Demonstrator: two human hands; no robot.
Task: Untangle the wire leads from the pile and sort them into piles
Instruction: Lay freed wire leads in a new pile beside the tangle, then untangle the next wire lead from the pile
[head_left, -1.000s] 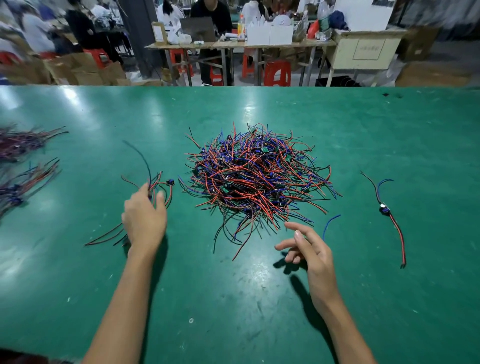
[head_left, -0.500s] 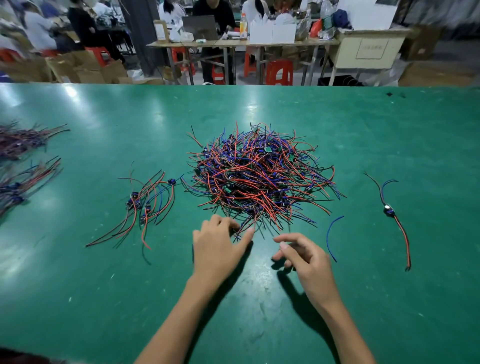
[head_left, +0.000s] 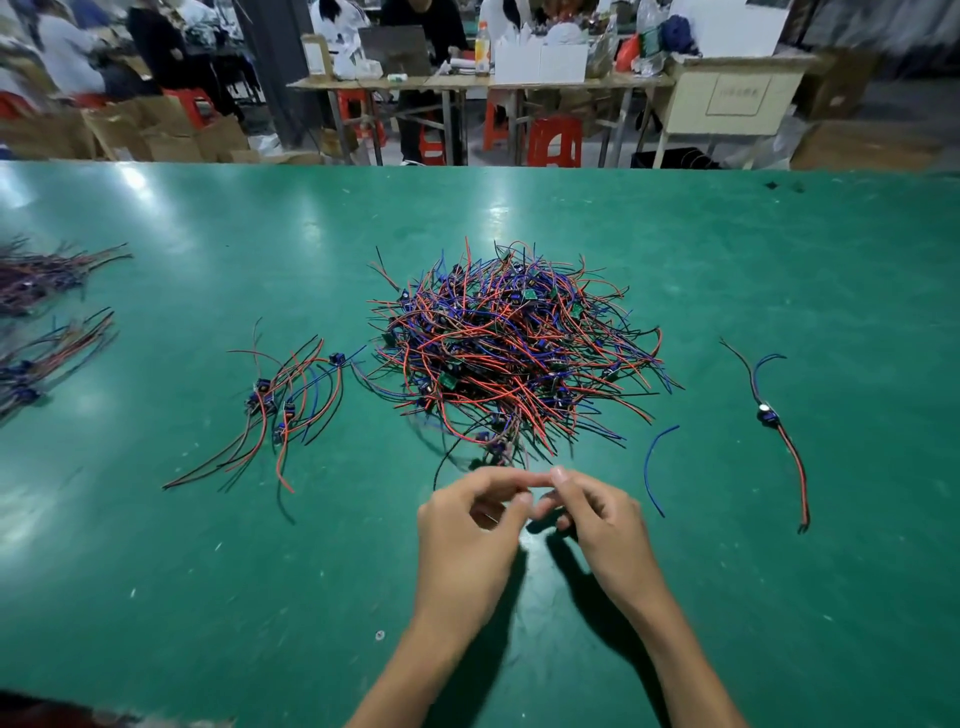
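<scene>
Here the tangled pile (head_left: 514, 353) sits mid-counter (head_left: 779, 597), just beyond both hands. The left hand (head_left: 467, 525) and right hand (head_left: 597, 519) meet fingertip to fingertip at its near edge; whether they pinch a lead is too blurred to tell.

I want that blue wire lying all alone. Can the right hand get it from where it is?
Probably yes. The loose blue wire lies just to the right of the right hand, on bare green table, with nothing between them. Its fingers look busy at the tangled pile.

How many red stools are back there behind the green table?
4 that I can see: one centre, one beside it, one further left, one far left. Others may be hidden.
</scene>
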